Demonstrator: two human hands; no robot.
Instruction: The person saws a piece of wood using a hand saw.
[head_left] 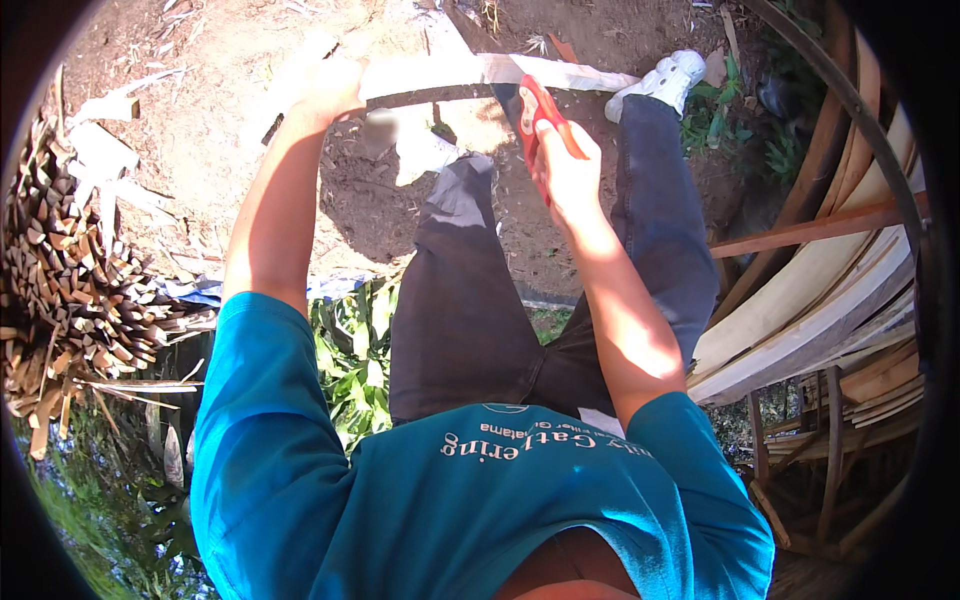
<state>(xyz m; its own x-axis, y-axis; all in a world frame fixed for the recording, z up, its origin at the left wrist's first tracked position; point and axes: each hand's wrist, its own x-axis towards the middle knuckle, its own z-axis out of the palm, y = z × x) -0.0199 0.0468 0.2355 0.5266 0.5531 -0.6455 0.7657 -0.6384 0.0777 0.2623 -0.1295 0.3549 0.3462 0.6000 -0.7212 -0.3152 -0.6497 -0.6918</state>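
Note:
A long pale strip of wood (pixel 425 73) runs left to right ahead of me, just above the ground. My left hand (pixel 335 88) grips its left part; glare washes out some of the fingers. In my right hand (pixel 570 165) is a hand saw with a red handle (pixel 532 115), held with the fingers wrapped round the grip. Its blade meets the strip right of the middle, and I cannot tell how deep any cut is. My right white shoe (pixel 660 82) is at the strip's right end, while my left shoe (pixel 425 150) stands on the soil nearer to me.
Many short split wood pieces (pixel 75 270) are piled at the left. Long planks (pixel 800 300) lean in a rack at the right, with a reddish crossbar (pixel 820 228). Leafy plants (pixel 355 350) grow by my left leg. Wood scraps (pixel 105 150) lie on the bare soil.

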